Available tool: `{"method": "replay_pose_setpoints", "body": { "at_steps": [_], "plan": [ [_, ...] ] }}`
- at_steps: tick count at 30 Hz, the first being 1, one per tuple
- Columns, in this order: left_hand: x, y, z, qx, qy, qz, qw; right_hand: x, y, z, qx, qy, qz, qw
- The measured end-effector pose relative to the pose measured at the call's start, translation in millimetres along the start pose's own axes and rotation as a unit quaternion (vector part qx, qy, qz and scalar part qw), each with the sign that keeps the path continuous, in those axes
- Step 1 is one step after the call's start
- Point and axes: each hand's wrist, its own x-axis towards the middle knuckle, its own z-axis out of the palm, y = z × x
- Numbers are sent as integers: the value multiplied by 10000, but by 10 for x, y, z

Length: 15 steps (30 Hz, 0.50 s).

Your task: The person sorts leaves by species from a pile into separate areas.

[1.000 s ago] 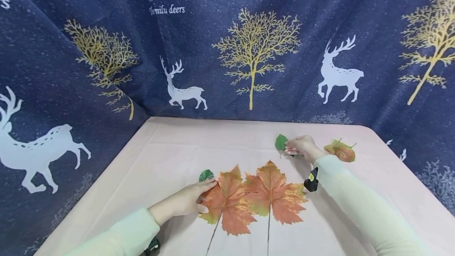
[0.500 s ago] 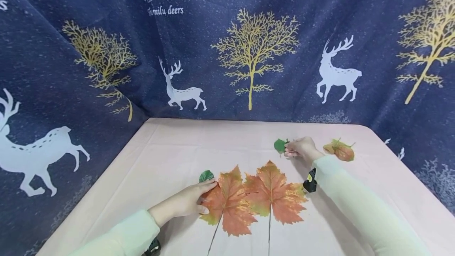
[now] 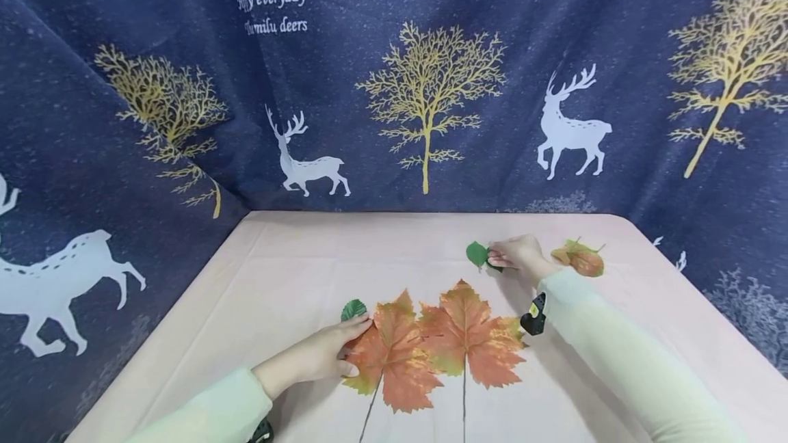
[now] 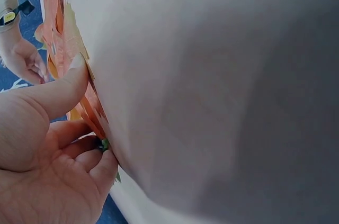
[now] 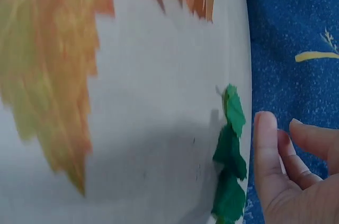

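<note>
Two large orange maple leaves (image 3: 466, 344) with long stems lie side by side in the head view. My left hand (image 3: 317, 357) rests at the left one's outer edge, its index finger beside a small green leaf (image 3: 353, 309). In the left wrist view the thumb touches the orange leaf (image 4: 63, 49), and a bit of green leaf (image 4: 105, 143) shows at the fingertips. My right hand (image 3: 518, 254) is at the far side over several green leaves (image 3: 477, 253), partly hiding them. In the right wrist view its thumb and index finger stand apart, beside the green leaves (image 5: 230, 152).
An orange-green leaf cluster (image 3: 579, 257) lies at the back right, beyond my right wrist. The pale pink tablecloth (image 3: 295, 251) ends at a dark blue printed curtain (image 3: 369, 122) behind. A black wrist camera (image 3: 533, 314) sits at my right cuff.
The green leaf at my right fingertips has turned and settled lower. My left hand stays at the orange leaf. The head view has shifted slightly.
</note>
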Motion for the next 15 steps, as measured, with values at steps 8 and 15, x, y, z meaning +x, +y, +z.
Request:
{"method": "replay_pose_setpoints", "body": {
  "at_steps": [8, 15],
  "plan": [
    [12, -22, 22, 85, 4, 71, 9999, -70, 26, 177, 107, -238, 44, 9996],
    [27, -24, 45, 206, 94, 184, 9996, -81, 64, 349, 62, -431, 163, 9989]
  ]
}}
